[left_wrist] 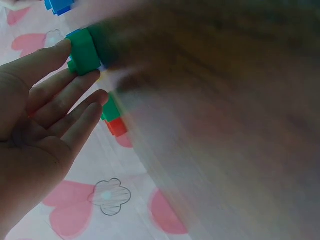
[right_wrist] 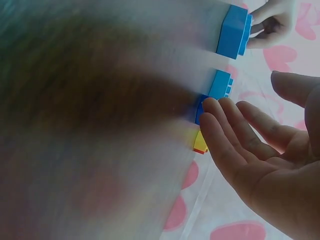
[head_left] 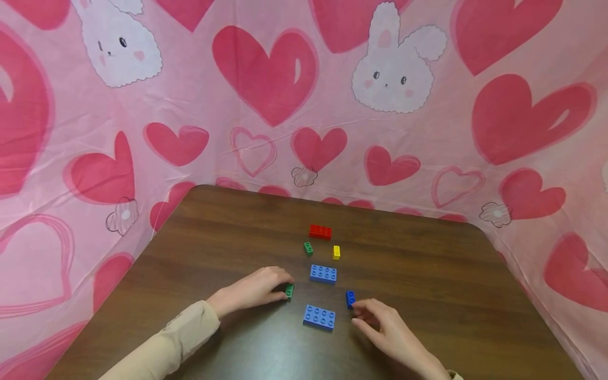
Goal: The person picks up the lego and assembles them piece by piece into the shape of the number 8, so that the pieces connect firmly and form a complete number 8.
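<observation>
Between the left hand (head_left: 256, 288) and right hand (head_left: 387, 323), a broad light-blue brick (head_left: 319, 317) lies studs-up on the smooth, wood-grained desk (head_left: 404, 237), its twin (head_left: 323, 274) slightly farther out. The left pinches a small green brick (head_left: 289, 291) (round studs on top) between thumb and finger; the right, loosely bent, grasping nothing, is beside a narrow dark-blue brick (head_left: 350, 299), contact unclear.

Dark brown table (head_left: 237, 227), pink cloth (head_left: 332, 100) behind (printed hearts (head_left: 266, 79), white rabbits (head_left: 391, 89)).
</observation>
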